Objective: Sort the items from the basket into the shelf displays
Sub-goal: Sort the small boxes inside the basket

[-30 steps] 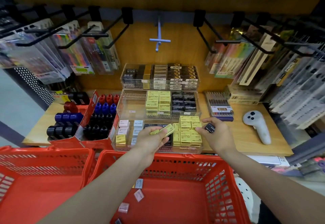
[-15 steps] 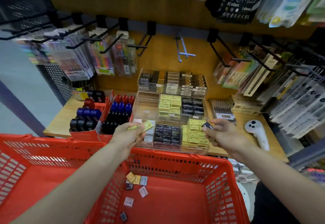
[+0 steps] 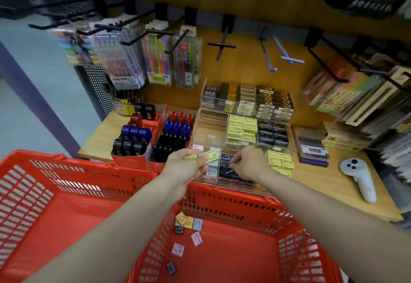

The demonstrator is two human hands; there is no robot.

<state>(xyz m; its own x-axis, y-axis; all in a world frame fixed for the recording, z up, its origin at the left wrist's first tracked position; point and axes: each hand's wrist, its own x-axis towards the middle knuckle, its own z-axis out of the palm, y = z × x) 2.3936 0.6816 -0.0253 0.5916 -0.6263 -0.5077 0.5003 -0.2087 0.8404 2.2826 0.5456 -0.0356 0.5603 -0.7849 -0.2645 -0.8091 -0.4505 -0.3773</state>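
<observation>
My left hand [image 3: 186, 167] grips a couple of small yellow packs [image 3: 205, 156] above the far rim of the right red basket [image 3: 244, 207]. Over the black compartment in the front row of the clear tiered display [image 3: 211, 136], my right hand [image 3: 249, 164] has its fingers curled down, pinching a small black pack [image 3: 230, 163] among the black packs stacked there. Yellow packs [image 3: 280, 160] fill the compartment to its right. Several small yellow, white and black packs [image 3: 189, 223] lie loose on the basket floor.
A second red basket [image 3: 55, 193] sits to the left. Red cartons of black, blue and red bottles [image 3: 155, 136] stand left of the display. A white controller [image 3: 361, 176] lies on the wooden shelf at right. Hooks with hanging pen packs [image 3: 155, 60] jut out above.
My right hand moved left from the yellow compartment to the black one with the black pack. The left hand kept its yellow packs. The view swung left and tilted down.
</observation>
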